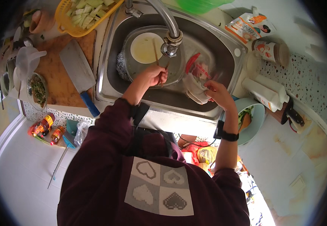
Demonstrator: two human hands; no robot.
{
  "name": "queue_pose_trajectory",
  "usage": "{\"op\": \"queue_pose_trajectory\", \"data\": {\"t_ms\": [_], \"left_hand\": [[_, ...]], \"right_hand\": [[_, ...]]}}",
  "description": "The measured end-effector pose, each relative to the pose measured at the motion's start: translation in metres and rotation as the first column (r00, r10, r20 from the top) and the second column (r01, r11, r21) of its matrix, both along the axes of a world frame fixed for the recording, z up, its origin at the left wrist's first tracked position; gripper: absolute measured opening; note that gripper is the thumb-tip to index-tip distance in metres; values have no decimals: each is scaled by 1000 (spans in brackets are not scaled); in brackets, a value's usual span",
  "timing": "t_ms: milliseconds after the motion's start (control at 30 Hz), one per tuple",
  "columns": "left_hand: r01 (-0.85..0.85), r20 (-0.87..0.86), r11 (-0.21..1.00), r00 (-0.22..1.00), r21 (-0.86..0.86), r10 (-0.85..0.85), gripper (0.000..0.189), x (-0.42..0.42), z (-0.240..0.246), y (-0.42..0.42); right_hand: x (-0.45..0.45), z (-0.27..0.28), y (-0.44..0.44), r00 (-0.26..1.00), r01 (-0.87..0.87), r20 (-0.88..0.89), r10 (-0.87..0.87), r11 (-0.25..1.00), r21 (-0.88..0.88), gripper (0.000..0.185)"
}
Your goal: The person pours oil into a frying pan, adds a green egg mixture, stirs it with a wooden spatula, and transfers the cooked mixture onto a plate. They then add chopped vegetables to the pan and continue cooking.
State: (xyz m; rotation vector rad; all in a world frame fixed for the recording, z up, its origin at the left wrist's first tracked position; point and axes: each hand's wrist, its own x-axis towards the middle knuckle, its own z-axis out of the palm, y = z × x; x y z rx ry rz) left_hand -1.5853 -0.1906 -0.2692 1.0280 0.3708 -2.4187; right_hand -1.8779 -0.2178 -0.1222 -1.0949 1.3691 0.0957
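My left hand (156,76) grips a pair of wooden chopsticks (155,52) over a basin (167,76) in the left part of the steel sink. One chopstick reaches across a white bowl (143,55) of pale yellow liquid inside that basin. At the sink's right side, my right hand (216,93) pinches the edge of a whitish cloth (195,89). Crumpled clear plastic with red print (202,70) lies against the cloth, and a long red piece (192,62), possibly a chili pepper, is beside it. The faucet (170,46) hangs above the basin and hides part of it.
Left of the sink, a cleaver (77,66) lies on a wooden cutting board (53,62), its blue handle past the front edge. A yellow basket (77,32) holds cut vegetable pieces. At right stand a pale blue bin (258,121), white bottles (262,94) and a jar (270,52).
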Motion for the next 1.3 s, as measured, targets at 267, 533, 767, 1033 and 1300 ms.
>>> {"op": "queue_pose_trajectory", "data": {"t_ms": [267,533,767,1033,1300], "left_hand": [[15,569,996,822,-83,35,14,66,73,55],[105,608,985,794,-140,2,15,63,76,75],[100,544,987,839,-123,-17,15,68,74,80],[59,454,982,891,-180,30,17,69,76,75],[-4,308,990,950,-141,47,26,44,59,64]], "right_hand": [[131,-105,-7,978,-185,-201,45,625,-758,43],[179,-214,14,557,-823,-685,470,423,-380,30],[149,-166,5,465,-881,-765,446,325,-345,30],[40,-19,4,325,-819,-790,520,572,40,28],[79,-49,37,991,122,-12,-133,936,-331,48]]}}
